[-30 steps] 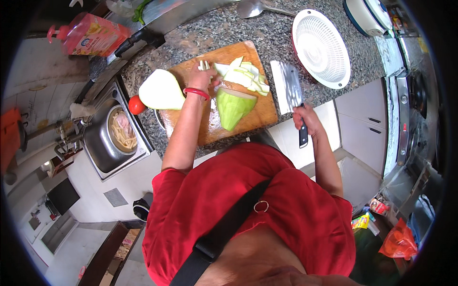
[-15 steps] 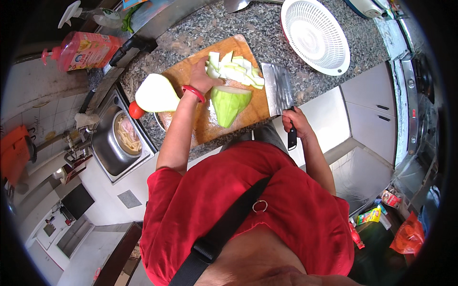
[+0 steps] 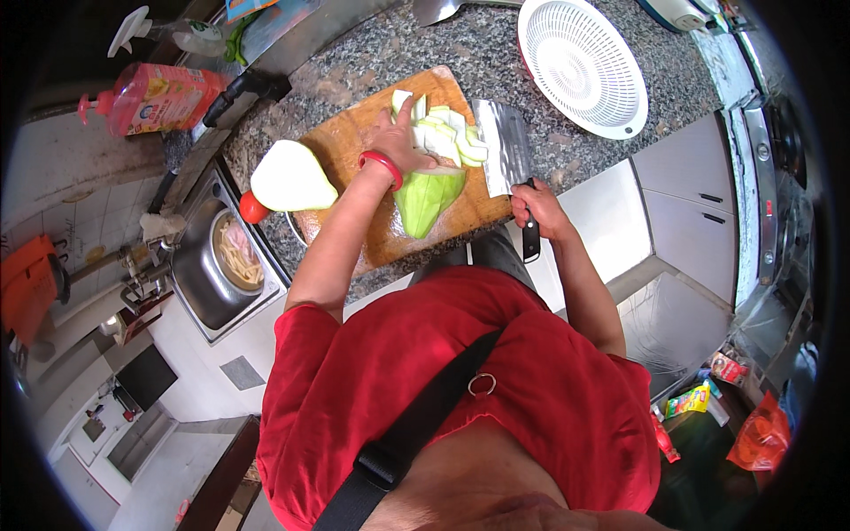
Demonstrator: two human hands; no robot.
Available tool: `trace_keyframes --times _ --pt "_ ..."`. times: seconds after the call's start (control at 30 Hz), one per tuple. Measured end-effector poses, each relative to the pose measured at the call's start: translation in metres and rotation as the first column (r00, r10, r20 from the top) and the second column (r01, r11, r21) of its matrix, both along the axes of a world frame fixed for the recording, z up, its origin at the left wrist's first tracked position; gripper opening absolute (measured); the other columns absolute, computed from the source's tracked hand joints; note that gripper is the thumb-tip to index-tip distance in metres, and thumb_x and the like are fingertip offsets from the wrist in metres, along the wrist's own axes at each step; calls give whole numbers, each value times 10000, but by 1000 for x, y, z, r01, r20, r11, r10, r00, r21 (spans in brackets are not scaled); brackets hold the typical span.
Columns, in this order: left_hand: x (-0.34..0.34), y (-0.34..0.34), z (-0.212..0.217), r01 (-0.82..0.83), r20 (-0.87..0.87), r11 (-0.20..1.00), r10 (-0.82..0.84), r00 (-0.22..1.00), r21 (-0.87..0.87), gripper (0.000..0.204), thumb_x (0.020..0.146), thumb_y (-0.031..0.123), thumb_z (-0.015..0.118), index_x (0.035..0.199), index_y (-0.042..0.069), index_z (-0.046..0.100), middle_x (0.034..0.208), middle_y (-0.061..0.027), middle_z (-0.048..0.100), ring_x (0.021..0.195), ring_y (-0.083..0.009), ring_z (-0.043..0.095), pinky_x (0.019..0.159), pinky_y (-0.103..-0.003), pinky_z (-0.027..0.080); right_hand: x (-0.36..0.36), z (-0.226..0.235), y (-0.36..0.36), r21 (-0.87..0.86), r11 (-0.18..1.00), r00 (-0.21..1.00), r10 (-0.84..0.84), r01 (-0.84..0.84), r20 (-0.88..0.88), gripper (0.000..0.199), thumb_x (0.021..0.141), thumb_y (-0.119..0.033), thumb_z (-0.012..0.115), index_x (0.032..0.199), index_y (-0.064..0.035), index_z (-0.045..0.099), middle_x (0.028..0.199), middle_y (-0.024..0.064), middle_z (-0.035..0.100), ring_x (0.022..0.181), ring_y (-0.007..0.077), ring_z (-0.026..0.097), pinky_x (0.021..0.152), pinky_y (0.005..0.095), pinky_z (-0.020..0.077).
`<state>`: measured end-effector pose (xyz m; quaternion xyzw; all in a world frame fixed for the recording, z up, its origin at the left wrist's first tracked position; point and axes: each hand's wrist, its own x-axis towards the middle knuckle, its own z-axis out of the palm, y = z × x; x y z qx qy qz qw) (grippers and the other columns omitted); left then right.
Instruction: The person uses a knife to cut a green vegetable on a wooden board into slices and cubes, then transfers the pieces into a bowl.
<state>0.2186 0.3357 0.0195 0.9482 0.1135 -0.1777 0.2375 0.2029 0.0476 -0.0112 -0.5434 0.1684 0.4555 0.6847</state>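
Observation:
My left hand, a red bangle at its wrist, lies with fingers spread over the left side of a pile of pale, green-edged gourd slices. Under them is a wooden cutting board. Just below that hand rests a peeled light-green gourd chunk. My right hand is closed round the black handle of a cleaver. Its broad blade lies flat-looking at the board's right edge, beside the slices. A gourd half, pale cut face up, sits at the board's left end, next to a tomato.
A white oval colander stands on the granite counter at the upper right, near a metal utensil. At left, a sink holds a bowl of pale strips. A pink pump bottle is at the upper left.
My left hand has shifted right and its fingers have spread further over the slices. The cleaver has moved left and up, closer to the slices, with my right hand still round its handle.

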Motion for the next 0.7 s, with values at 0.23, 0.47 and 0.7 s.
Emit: trace_keyframes --times 0.23,0.47,0.7 --pt "1 -5 4 -9 -45 1000 10 999 26 1225 464 345 866 1447 172 156 1357 -307 272 1233 -464 358 1034 -423 345 -6 4 -1 -78 996 999 40 -42 -30 117 846 -125 535 803 -81 436 582 11 440 453 106 428 402 281 371" --pt "2 -5 4 -2 -48 1000 3 999 27 1233 463 368 862 1447 168 147 1364 -305 261 1221 -474 366 1028 -430 352 4 -1 8 -2 995 995 97 -97 -4 125 846 -119 527 793 -68 425 588 21 449 448 114 430 405 289 379" --pt "3 -13 12 7 -73 997 -2 997 72 1217 485 351 859 1448 154 140 1353 -272 275 1143 -472 422 985 -439 391 28 6 28 -72 991 993 117 -115 21 153 832 -119 534 746 -61 423 565 31 442 430 125 427 393 297 382"
